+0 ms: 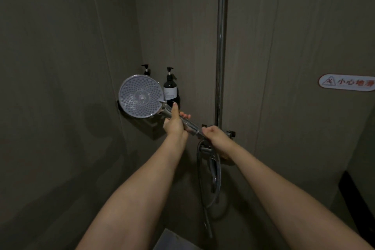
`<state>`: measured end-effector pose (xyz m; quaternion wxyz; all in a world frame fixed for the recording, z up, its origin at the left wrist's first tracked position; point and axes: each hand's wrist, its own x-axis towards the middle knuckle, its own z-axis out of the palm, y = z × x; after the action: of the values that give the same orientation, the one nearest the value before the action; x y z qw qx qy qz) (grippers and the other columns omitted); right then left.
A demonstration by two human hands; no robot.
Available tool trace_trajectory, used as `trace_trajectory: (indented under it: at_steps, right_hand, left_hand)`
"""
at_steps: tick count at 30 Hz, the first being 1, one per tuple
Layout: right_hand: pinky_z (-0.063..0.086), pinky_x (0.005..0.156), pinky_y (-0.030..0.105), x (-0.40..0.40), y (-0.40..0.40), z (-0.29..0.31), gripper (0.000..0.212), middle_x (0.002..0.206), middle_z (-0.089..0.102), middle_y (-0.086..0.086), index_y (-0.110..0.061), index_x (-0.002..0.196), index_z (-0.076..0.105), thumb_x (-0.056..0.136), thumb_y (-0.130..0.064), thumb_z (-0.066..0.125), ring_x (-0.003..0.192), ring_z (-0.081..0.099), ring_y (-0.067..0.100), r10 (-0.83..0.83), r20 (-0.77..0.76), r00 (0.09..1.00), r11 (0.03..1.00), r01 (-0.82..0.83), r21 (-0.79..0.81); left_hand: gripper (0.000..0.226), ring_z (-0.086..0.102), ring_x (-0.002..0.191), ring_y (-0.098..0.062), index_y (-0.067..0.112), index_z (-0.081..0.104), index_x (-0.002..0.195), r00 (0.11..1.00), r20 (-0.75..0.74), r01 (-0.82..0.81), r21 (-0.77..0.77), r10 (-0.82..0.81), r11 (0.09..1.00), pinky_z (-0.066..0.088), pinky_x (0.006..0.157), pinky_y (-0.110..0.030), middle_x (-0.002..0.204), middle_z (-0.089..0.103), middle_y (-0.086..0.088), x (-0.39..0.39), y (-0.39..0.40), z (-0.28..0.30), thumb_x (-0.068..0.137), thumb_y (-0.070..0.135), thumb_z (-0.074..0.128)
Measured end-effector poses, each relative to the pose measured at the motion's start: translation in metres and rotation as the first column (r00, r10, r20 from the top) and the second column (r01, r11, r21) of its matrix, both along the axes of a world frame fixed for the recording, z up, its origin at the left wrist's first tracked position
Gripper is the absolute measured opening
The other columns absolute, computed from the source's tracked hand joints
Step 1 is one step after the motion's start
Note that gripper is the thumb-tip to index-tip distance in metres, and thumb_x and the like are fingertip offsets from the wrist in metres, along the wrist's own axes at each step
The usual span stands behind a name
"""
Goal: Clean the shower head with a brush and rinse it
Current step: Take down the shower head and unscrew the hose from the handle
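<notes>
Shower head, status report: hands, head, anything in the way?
Left hand grips the shower head by its handle, thumb along it. Right hand holds the handle's hose end. Face turned to camera. No brush in view. Bottles behind.

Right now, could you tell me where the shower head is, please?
In the head view it sits left of centre: the shower head, face toward the camera, is gripped by both hands on its handle, in front of the pump bottles in the corner.

Two dark pump bottles [170,87] crowd the far corner; a chrome vertical pipe [221,46] bars the right; left wall side lies open.
</notes>
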<state>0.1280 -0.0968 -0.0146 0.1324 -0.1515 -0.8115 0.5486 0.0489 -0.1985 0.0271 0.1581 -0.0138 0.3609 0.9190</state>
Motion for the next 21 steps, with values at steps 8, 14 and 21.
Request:
trace_trajectory:
  at_steps: [8,14,21]
  right_hand:
    - [0.046,0.094,0.039,0.0004,-0.002,-0.0014,0.019,0.105,0.061,0.008,-0.013,0.104,0.056,0.09,-0.027,0.056,0.096,0.058,0.02,0.038,-0.057,0.998,0.999,-0.04,-0.037]
    - [0.045,0.096,0.05,0.001,0.0025,-0.0066,0.019,0.083,0.06,0.001,-0.02,0.082,0.064,0.092,-0.028,0.05,0.085,0.057,0.021,0.049,-0.027,0.998,0.999,-0.048,0.019]
    - [0.046,0.093,0.043,0.0066,0.0003,-0.0047,0.02,0.091,0.062,0.004,-0.02,0.085,0.065,0.094,-0.029,0.048,0.094,0.059,0.025,0.052,-0.008,0.999,0.998,-0.052,-0.035]
  left_hand:
    - [0.014,0.05,0.058,-0.012,0.012,0.054,0.088,1.0,-0.01,-0.008,0.018,0.008,1.0,0.052,0.067,-0.03,0.066,0.049,-0.001,0.0,0.0044,-0.0004,0.087,0.023,0.064]
    - [0.014,0.05,0.058,-0.011,0.012,0.055,0.087,0.999,-0.03,0.01,-0.022,-0.011,1.0,0.051,0.068,-0.031,0.066,0.049,0.0,0.0015,0.0068,-0.002,0.087,0.023,0.064]
    - [0.014,0.05,0.058,-0.01,0.012,0.055,0.091,0.998,-0.052,0.031,-0.044,-0.034,0.999,0.052,0.067,-0.03,0.066,0.049,0.001,0.0023,0.0086,-0.0045,0.087,0.024,0.064]
